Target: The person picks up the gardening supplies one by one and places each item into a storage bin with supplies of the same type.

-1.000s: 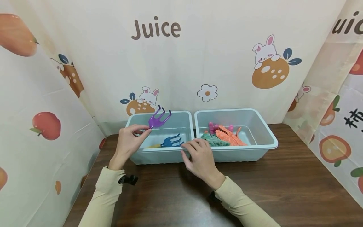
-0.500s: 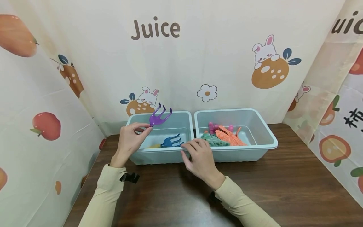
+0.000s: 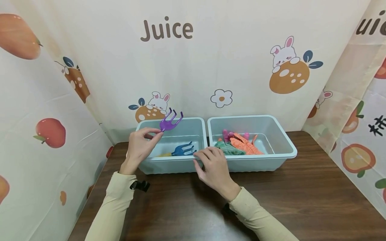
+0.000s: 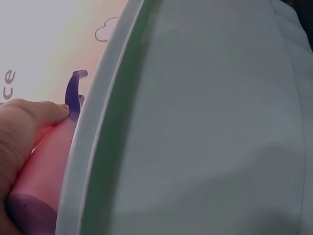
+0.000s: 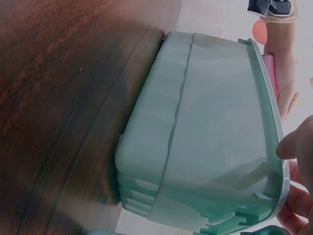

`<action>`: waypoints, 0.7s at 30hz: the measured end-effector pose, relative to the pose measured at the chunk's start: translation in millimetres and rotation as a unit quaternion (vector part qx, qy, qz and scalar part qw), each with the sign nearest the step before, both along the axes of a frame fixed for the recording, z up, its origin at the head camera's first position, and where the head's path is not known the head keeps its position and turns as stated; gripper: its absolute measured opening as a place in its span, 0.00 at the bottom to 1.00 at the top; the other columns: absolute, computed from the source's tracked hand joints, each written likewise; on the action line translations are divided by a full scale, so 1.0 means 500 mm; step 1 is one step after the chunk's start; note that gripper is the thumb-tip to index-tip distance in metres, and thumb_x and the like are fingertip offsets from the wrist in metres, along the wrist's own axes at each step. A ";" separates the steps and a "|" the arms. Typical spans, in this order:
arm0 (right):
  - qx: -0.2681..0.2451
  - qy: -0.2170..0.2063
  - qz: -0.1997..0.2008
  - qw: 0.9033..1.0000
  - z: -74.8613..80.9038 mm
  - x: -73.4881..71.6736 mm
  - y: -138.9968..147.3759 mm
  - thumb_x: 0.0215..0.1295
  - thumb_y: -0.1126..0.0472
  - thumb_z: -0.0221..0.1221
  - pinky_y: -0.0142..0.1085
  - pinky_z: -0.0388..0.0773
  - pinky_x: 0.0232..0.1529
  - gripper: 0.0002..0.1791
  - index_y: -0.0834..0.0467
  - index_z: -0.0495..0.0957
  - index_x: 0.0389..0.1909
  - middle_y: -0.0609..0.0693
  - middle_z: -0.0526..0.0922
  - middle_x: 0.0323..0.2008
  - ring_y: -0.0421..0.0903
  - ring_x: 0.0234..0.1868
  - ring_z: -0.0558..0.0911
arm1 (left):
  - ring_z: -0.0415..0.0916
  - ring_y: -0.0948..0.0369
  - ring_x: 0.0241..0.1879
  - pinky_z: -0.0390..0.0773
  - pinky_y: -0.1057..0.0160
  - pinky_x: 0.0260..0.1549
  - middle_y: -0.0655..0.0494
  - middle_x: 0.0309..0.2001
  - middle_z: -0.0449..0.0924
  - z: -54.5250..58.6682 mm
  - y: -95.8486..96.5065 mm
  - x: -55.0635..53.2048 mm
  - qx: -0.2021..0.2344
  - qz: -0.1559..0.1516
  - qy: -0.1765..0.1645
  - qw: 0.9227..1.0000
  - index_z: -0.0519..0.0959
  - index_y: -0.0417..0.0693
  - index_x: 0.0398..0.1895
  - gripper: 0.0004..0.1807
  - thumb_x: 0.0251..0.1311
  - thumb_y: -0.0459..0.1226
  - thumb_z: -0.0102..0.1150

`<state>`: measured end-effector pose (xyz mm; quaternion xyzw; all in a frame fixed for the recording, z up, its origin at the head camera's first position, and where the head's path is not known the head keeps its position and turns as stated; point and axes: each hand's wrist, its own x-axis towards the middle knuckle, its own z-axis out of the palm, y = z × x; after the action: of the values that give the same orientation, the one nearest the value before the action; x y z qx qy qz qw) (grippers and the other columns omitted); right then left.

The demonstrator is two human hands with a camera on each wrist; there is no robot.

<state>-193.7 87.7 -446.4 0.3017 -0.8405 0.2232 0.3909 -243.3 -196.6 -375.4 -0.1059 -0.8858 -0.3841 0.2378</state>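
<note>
My left hand [image 3: 139, 147] pinches a small purple garden hand rake [image 3: 169, 124] near its head, tines pointing up, above the left bin [image 3: 172, 159]. In the left wrist view the rake's pink handle [image 4: 46, 171] runs down under the palm, behind the bin's rim. A blue hand rake [image 3: 182, 149] with a yellow handle lies inside the same bin. My right hand [image 3: 214, 169] holds the front right corner of that bin's rim, fingers over the edge and thumb outside, as the right wrist view also shows.
Right beside it stands a second pale blue bin [image 3: 256, 164]. It contains an orange lobster-like toy [image 3: 245, 145], a green toy [image 3: 230, 149] and pink pieces [image 3: 226, 135]. Both bins sit on a dark wooden table [image 3: 271, 194], with a printed curtain [image 3: 193, 67] behind.
My left hand has risen slightly with the purple rake, its tines now a little higher over the bin. The right hand stays at the rim.
</note>
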 end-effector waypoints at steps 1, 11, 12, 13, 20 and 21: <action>0.000 -0.001 0.000 1.000 0.000 0.000 0.000 0.64 0.57 0.72 0.51 0.80 0.54 0.11 0.53 0.89 0.45 0.47 0.90 0.41 0.52 0.47 0.82 | 0.88 0.53 0.34 0.79 0.67 0.29 0.50 0.42 0.93 0.000 -0.001 -0.001 -0.002 0.001 0.000 1.000 0.92 0.48 0.46 0.13 0.67 0.46 0.73; 0.000 0.000 0.001 1.000 -0.001 0.000 0.000 0.64 0.57 0.72 0.51 0.80 0.54 0.11 0.53 0.89 0.45 0.47 0.90 0.41 0.51 0.47 0.82 | 0.84 0.55 0.34 0.81 0.62 0.28 0.51 0.42 0.92 0.008 0.004 -0.004 -0.050 -0.026 -0.043 0.997 0.92 0.50 0.46 0.11 0.67 0.44 0.72; -0.001 0.002 0.001 1.000 -0.001 0.000 0.000 0.63 0.57 0.73 0.51 0.80 0.53 0.11 0.53 0.89 0.45 0.47 0.90 0.41 0.52 0.47 0.82 | 0.84 0.55 0.34 0.80 0.62 0.28 0.50 0.42 0.92 0.008 0.005 -0.003 -0.060 -0.035 -0.047 0.997 0.92 0.49 0.45 0.11 0.66 0.44 0.72; -0.001 0.003 0.002 1.000 -0.001 0.000 0.000 0.63 0.57 0.73 0.51 0.80 0.53 0.11 0.53 0.89 0.45 0.47 0.90 0.41 0.52 0.47 0.82 | 0.83 0.55 0.33 0.80 0.62 0.28 0.50 0.42 0.92 0.009 0.006 -0.003 -0.068 -0.043 -0.051 0.995 0.92 0.49 0.45 0.11 0.66 0.43 0.73; 0.002 -0.005 -0.001 1.000 -0.001 0.000 0.001 0.64 0.56 0.72 0.51 0.80 0.55 0.11 0.53 0.89 0.45 0.47 0.90 0.42 0.52 0.48 0.82 | 0.82 0.58 0.31 0.79 0.63 0.26 0.49 0.41 0.93 0.009 0.010 -0.008 -0.100 -0.073 -0.054 0.991 0.92 0.46 0.46 0.12 0.65 0.41 0.75; 0.003 -0.008 -0.001 1.000 -0.001 0.000 0.002 0.65 0.56 0.72 0.51 0.80 0.55 0.10 0.53 0.89 0.46 0.47 0.90 0.42 0.52 0.48 0.82 | 0.82 0.58 0.31 0.79 0.63 0.27 0.49 0.41 0.93 0.009 0.009 -0.009 -0.107 -0.074 -0.053 0.990 0.92 0.46 0.46 0.11 0.65 0.42 0.75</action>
<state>-193.7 88.5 -447.1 0.2998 -0.8444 0.2227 0.3840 -247.7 -191.9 -370.8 -0.1759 -0.9227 -0.3091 0.1488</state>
